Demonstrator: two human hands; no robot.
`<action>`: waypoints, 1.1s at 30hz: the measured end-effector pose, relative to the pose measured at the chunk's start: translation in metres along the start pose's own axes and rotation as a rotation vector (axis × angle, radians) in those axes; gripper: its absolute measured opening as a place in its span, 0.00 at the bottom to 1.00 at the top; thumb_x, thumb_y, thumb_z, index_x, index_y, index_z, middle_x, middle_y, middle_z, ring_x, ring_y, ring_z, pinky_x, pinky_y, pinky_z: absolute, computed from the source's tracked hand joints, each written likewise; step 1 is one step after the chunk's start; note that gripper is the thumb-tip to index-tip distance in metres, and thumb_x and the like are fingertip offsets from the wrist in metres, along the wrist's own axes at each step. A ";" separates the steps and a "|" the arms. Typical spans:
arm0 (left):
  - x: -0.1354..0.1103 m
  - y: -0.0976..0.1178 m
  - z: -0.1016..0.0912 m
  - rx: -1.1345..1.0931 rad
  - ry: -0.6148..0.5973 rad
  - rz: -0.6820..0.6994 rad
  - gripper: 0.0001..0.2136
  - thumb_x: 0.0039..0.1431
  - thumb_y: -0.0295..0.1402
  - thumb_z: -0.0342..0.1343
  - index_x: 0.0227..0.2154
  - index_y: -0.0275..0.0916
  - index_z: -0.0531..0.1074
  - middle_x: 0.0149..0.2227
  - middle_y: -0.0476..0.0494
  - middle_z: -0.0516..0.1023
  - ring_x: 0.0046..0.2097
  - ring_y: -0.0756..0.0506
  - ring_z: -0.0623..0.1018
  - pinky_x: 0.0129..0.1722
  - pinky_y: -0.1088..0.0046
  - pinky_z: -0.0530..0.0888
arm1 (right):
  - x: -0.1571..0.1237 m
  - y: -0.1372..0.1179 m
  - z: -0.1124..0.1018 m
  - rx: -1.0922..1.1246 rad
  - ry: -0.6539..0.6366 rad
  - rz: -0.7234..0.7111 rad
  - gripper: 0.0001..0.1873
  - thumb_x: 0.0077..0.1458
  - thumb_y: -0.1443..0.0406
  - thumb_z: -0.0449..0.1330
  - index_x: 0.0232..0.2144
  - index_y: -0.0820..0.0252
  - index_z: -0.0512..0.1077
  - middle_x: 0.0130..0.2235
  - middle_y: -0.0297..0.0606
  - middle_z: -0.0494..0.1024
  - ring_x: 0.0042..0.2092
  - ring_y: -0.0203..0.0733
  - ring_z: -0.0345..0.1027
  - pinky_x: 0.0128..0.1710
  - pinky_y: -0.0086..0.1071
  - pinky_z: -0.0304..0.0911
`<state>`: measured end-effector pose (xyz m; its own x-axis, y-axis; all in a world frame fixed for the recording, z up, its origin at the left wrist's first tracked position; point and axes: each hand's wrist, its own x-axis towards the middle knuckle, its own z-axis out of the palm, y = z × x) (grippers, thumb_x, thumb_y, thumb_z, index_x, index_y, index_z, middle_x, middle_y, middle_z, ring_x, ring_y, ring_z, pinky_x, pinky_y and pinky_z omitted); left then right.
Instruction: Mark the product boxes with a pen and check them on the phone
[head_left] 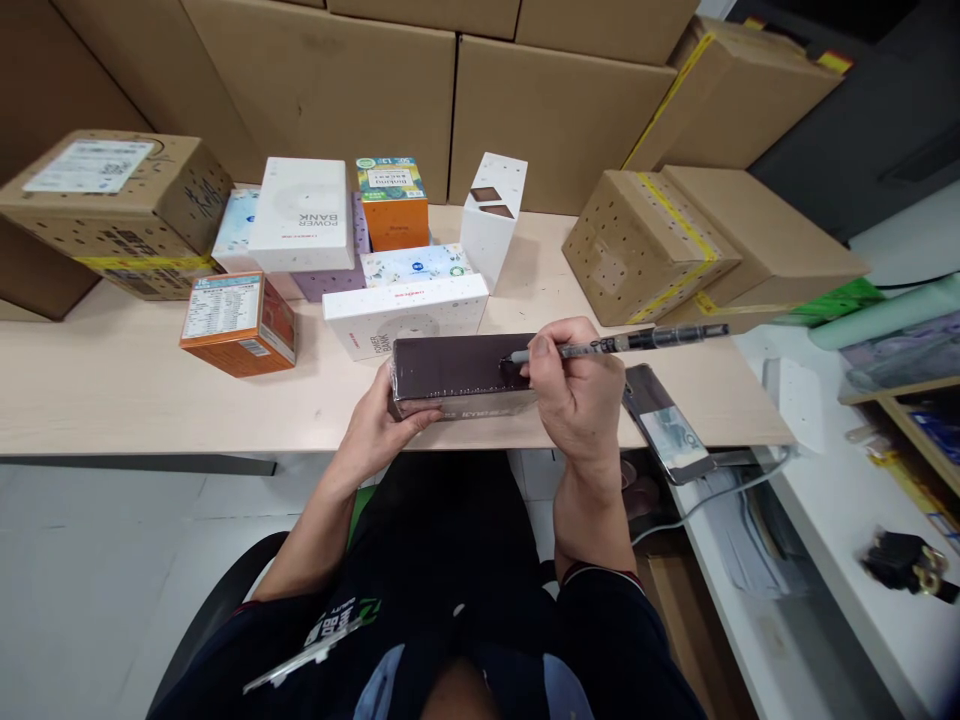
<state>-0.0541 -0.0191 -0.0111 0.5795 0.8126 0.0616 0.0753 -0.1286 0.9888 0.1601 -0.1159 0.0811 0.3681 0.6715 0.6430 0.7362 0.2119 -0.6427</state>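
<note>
A dark box (457, 365) in clear shrink wrap lies near the table's front edge. My left hand (386, 420) grips its left end, thumb along the near face. In my right hand (577, 390) is a pen (637, 340), its tip touching or just above the box's dark top face; the far end points right. My right hand covers the box's right end. Just behind the dark box lies a white power bank box (409, 315), with a floral tissue pack (416, 265) behind that.
Left stand an orange box (240, 325), another power bank box (300, 215) and a taped carton (112, 215). Behind are an orange-green box (394, 205) and a white box (491, 220). Cartons (645, 245) stand right; a phone (667, 425) lies by my right hand.
</note>
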 end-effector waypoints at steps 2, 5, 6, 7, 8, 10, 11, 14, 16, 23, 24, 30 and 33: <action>0.000 0.000 0.000 0.005 -0.004 -0.001 0.33 0.58 0.39 0.72 0.63 0.41 0.65 0.51 0.37 0.84 0.44 0.37 0.88 0.47 0.63 0.87 | 0.000 0.001 0.000 -0.009 0.002 0.001 0.13 0.69 0.57 0.55 0.32 0.54 0.71 0.29 0.28 0.78 0.29 0.35 0.74 0.33 0.31 0.69; 0.000 -0.001 -0.001 0.012 0.002 0.000 0.32 0.58 0.40 0.72 0.62 0.41 0.65 0.51 0.37 0.83 0.44 0.37 0.87 0.47 0.63 0.87 | -0.001 0.004 -0.001 0.021 -0.021 0.013 0.13 0.69 0.57 0.55 0.34 0.54 0.72 0.30 0.28 0.79 0.30 0.35 0.75 0.34 0.31 0.69; 0.000 -0.002 -0.001 0.014 0.005 0.000 0.32 0.57 0.40 0.72 0.61 0.41 0.66 0.52 0.37 0.83 0.44 0.38 0.87 0.47 0.63 0.87 | -0.001 0.005 -0.001 0.037 -0.031 0.026 0.13 0.69 0.56 0.55 0.34 0.54 0.72 0.30 0.28 0.79 0.29 0.35 0.75 0.33 0.31 0.69; 0.000 -0.001 -0.001 0.015 0.009 0.001 0.31 0.57 0.40 0.72 0.60 0.41 0.67 0.52 0.37 0.83 0.44 0.38 0.87 0.47 0.63 0.87 | -0.002 0.005 -0.001 0.055 -0.036 0.043 0.13 0.69 0.55 0.56 0.34 0.54 0.72 0.29 0.27 0.78 0.28 0.34 0.74 0.32 0.30 0.68; 0.000 -0.001 0.000 0.015 0.011 0.001 0.30 0.57 0.40 0.72 0.59 0.40 0.67 0.52 0.37 0.83 0.44 0.38 0.87 0.47 0.63 0.87 | -0.002 0.005 0.000 0.077 -0.032 0.059 0.13 0.69 0.55 0.56 0.33 0.53 0.71 0.28 0.27 0.77 0.28 0.34 0.73 0.31 0.30 0.68; 0.000 0.000 0.000 0.015 0.014 0.003 0.29 0.57 0.39 0.72 0.58 0.40 0.68 0.53 0.37 0.83 0.44 0.38 0.87 0.46 0.63 0.87 | -0.003 0.005 0.002 0.153 0.026 0.089 0.14 0.69 0.54 0.57 0.33 0.53 0.71 0.27 0.26 0.75 0.26 0.33 0.71 0.28 0.29 0.66; 0.000 0.001 0.000 0.016 0.016 0.006 0.28 0.57 0.39 0.71 0.57 0.40 0.68 0.53 0.37 0.82 0.44 0.38 0.87 0.46 0.63 0.87 | -0.003 0.005 0.004 0.208 0.084 0.103 0.13 0.69 0.55 0.57 0.33 0.53 0.70 0.26 0.25 0.74 0.25 0.32 0.70 0.25 0.28 0.64; 0.000 0.004 0.001 0.040 0.024 0.009 0.29 0.57 0.39 0.71 0.58 0.39 0.68 0.52 0.37 0.83 0.45 0.38 0.87 0.45 0.63 0.87 | -0.006 0.011 0.003 0.347 0.327 0.156 0.10 0.70 0.55 0.56 0.37 0.52 0.70 0.27 0.25 0.73 0.22 0.31 0.68 0.20 0.26 0.59; 0.000 0.005 0.001 0.063 0.027 0.004 0.29 0.57 0.39 0.70 0.59 0.39 0.68 0.51 0.38 0.84 0.45 0.38 0.87 0.44 0.63 0.86 | -0.010 0.023 -0.003 0.301 0.449 0.194 0.09 0.69 0.55 0.57 0.40 0.52 0.71 0.28 0.26 0.73 0.22 0.32 0.67 0.20 0.26 0.60; 0.000 0.004 0.001 0.101 0.026 -0.003 0.32 0.57 0.41 0.70 0.61 0.38 0.66 0.45 0.39 0.86 0.44 0.37 0.87 0.44 0.64 0.86 | -0.035 0.082 -0.029 -0.325 -0.127 0.133 0.19 0.67 0.68 0.51 0.56 0.57 0.75 0.55 0.48 0.80 0.56 0.51 0.74 0.56 0.49 0.71; 0.000 0.004 0.001 0.099 0.024 -0.006 0.32 0.57 0.41 0.70 0.61 0.38 0.66 0.44 0.39 0.86 0.44 0.37 0.87 0.44 0.64 0.86 | -0.036 0.086 -0.028 -0.400 -0.243 0.142 0.24 0.65 0.71 0.49 0.59 0.59 0.73 0.58 0.50 0.78 0.58 0.54 0.72 0.58 0.50 0.69; 0.000 0.004 0.001 0.110 0.032 0.000 0.32 0.58 0.42 0.70 0.62 0.38 0.67 0.44 0.38 0.86 0.45 0.36 0.87 0.47 0.59 0.85 | -0.030 0.089 -0.010 -0.686 -0.539 0.215 0.35 0.57 0.76 0.51 0.66 0.59 0.67 0.64 0.51 0.75 0.57 0.62 0.67 0.52 0.54 0.68; 0.000 0.004 0.000 0.114 0.030 -0.009 0.33 0.58 0.43 0.70 0.63 0.38 0.67 0.43 0.39 0.86 0.45 0.35 0.87 0.47 0.58 0.85 | -0.028 0.090 -0.005 -0.694 -0.559 0.224 0.34 0.58 0.75 0.52 0.65 0.57 0.69 0.64 0.51 0.75 0.55 0.64 0.66 0.50 0.55 0.68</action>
<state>-0.0537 -0.0200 -0.0074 0.5538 0.8306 0.0588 0.1732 -0.1840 0.9676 0.2186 -0.1194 0.0072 0.3481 0.9295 0.1221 0.9230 -0.3170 -0.2180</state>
